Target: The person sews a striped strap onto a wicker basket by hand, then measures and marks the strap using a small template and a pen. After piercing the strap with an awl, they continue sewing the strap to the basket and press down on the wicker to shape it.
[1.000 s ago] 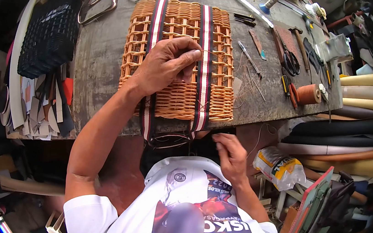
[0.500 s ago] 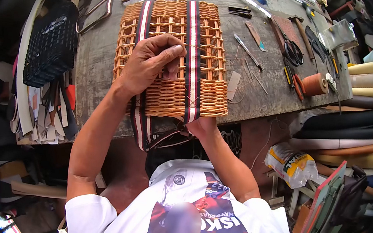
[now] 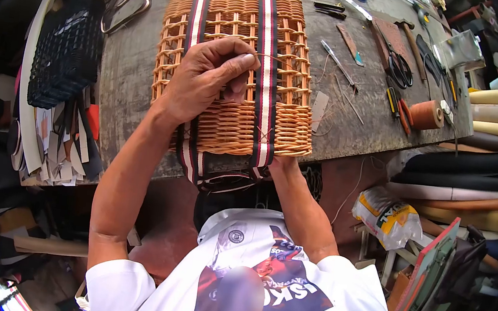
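Since a second ago your right hand [image 3: 285,163] went under the wicker basket [image 3: 234,71] at the workbench's near edge, grip hidden; left hand [image 3: 209,77] pinches thread [image 3: 272,58] by the striped strap [image 3: 268,71] — overpull, I'd guess, snaps it.

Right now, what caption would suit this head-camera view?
Left hand pinches thread over a striped strap on a wicker basket; right hand reaches inside it.
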Demonstrator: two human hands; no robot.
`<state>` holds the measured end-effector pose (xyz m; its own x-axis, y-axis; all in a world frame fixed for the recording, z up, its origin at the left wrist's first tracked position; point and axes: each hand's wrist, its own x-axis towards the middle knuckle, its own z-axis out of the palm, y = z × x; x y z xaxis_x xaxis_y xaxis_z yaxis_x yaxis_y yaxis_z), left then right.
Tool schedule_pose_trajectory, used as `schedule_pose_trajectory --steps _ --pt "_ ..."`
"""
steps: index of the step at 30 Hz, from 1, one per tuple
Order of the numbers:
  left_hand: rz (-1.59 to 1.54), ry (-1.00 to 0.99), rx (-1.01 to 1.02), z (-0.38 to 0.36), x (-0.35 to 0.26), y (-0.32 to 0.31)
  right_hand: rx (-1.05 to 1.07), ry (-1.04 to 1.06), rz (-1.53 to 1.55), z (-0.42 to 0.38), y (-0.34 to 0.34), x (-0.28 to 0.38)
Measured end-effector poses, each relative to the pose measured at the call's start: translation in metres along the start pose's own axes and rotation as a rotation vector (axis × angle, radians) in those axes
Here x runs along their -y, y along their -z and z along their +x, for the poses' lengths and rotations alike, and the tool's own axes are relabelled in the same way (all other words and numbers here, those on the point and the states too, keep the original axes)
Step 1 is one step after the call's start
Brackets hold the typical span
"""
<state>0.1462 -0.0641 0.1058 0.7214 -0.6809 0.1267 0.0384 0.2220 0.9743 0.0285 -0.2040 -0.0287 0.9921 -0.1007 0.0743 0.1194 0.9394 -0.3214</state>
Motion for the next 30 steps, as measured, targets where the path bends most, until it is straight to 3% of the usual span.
schedule_pose_trajectory --steps 2,8,10,13,21,23,24,30 --pt "0.007 0.012 0.003 0.000 0.000 0.003 0.101 0.017 -0.085 -0.001 -0.001 0.000" --pt "0.020 -0.044 0.010 0.002 0.005 0.004 0.040 -0.006 -0.323 -0.011 0.002 0.004" --pt "0.096 -0.059 0.017 0.003 0.005 0.006 -0.095 0.040 -0.492 -0.016 -0.009 0.006" --pt "0.073 -0.099 0.063 0.004 0.008 0.006 0.143 0.399 -1.750 -0.030 0.007 0.009" --pt "0.047 -0.126 0.049 0.001 0.012 0.006 -0.260 -0.021 -1.782 -0.084 -0.050 0.043" --pt "0.040 -0.143 0.081 0.001 0.011 0.008 -0.218 0.107 -1.904 -0.109 -0.058 0.057" --pt "0.035 -0.152 0.092 0.000 0.010 0.008 -0.276 -0.064 -1.990 -0.126 -0.059 0.068" --pt "0.043 -0.179 0.083 -0.001 0.008 0.004 -0.370 -0.200 -2.336 -0.238 0.000 0.131"
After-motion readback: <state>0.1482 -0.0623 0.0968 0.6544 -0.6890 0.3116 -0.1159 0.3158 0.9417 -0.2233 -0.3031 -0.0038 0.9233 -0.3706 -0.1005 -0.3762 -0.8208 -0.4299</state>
